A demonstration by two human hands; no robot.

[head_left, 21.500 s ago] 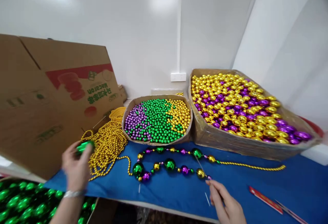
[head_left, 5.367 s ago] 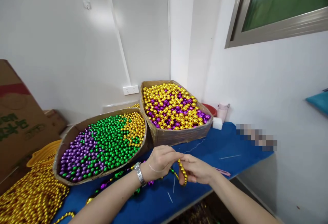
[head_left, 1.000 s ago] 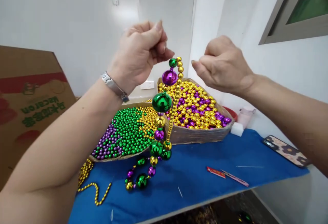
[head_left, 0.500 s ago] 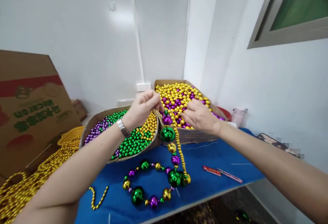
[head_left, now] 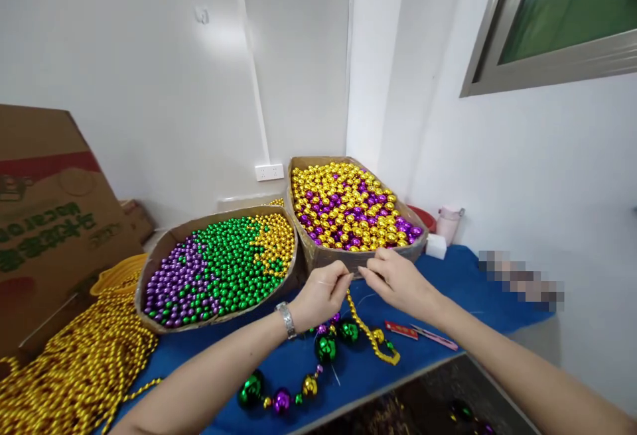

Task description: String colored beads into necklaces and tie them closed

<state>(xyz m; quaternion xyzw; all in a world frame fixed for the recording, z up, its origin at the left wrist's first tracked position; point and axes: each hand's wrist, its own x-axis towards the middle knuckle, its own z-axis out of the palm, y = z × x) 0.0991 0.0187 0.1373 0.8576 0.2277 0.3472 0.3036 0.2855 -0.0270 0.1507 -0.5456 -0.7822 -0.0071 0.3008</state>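
My left hand (head_left: 326, 292) is closed in a pinch at the end of a bead necklace, and a fine pale thread lies across its fingers. Beside it my right hand (head_left: 391, 279) pinches too, apparently on the thin thread, fingertips a short gap from the left ones. A strand of small gold beads (head_left: 365, 329) hangs below the hands and bends on the table. The necklace's large green bead (head_left: 326, 349), purple bead (head_left: 281, 400) and gold bead (head_left: 310, 385) rest on the blue cloth (head_left: 428, 302); my left hand and forearm hide part of it.
Behind stand a box of green, purple and gold beads (head_left: 219, 269) and a box of larger gold and purple beads (head_left: 348, 213). Gold bead strands (head_left: 74, 362) heap at left beside a carton (head_left: 54, 203). Pink-handled snips (head_left: 438, 337) and a red packet (head_left: 401, 330) lie right.
Both hands have come lower and closer together, now in front of the boxes. The gold strand has sunk onto the cloth. The view has shifted slightly right.
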